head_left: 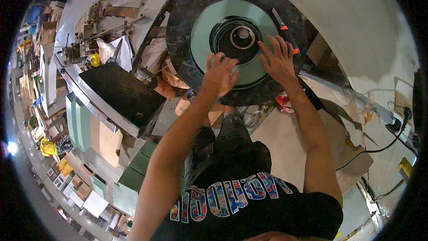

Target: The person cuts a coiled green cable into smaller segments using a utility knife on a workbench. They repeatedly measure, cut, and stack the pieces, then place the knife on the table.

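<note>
Head view shows both hands spread open and flat, the left hand (218,73) blurred and the right hand (278,58) beside it, on a pale green ring (205,22) already seated on the dark round table (183,22), its fitting seemingly unfinished.

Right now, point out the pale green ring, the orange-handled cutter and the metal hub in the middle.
pale green ring (203,27), head view, bare left part of its face
orange-handled cutter (284,27), head view, orange grip
metal hub (243,32), head view, its top
</note>
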Motion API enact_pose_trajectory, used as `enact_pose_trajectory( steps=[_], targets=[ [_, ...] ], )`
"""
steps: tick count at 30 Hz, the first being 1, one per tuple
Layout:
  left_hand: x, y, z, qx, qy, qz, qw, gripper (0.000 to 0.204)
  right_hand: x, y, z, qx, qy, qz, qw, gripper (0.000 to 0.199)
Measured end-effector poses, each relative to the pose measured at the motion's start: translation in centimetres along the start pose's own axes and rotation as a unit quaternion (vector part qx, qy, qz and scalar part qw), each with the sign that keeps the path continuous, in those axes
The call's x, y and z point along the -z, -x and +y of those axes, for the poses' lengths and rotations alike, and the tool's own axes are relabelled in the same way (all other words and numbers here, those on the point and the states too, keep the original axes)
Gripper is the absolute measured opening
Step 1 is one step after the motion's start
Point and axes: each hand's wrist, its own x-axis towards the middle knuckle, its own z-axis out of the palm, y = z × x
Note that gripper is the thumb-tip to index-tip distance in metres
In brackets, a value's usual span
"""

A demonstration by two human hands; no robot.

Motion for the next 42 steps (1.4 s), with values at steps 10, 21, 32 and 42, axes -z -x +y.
enact_pose_trajectory(
  steps=[10, 21, 32, 42],
  targets=[
    [-0.8, -0.4, -0.5, 0.016, -0.078, 0.104, 0.991, 0.030, -0.5, 3.0, -1.2, 0.033, -0.011, -0.064, 0.997, 0.047],
    [-4.9, -1.4, 4.1, 0.071, 0.232, 0.068, 0.968, 0.073, -1.2, 4.5, -2.8, 0.025, -0.113, -0.147, 0.982, 0.068],
    [-0.3, 0.6, -0.5, 0.003, -0.062, 0.135, 0.989, 0.037, 1.3, -2.5, 1.8, 0.054, 0.062, 0.032, 0.996, 0.047],
    [-4.2, -1.1, 3.4, 0.032, 0.133, 0.068, 0.988, 0.044, 0.8, 1.8, -0.9, 0.086, 0.004, -0.128, 0.988, 0.050]
  ],
)
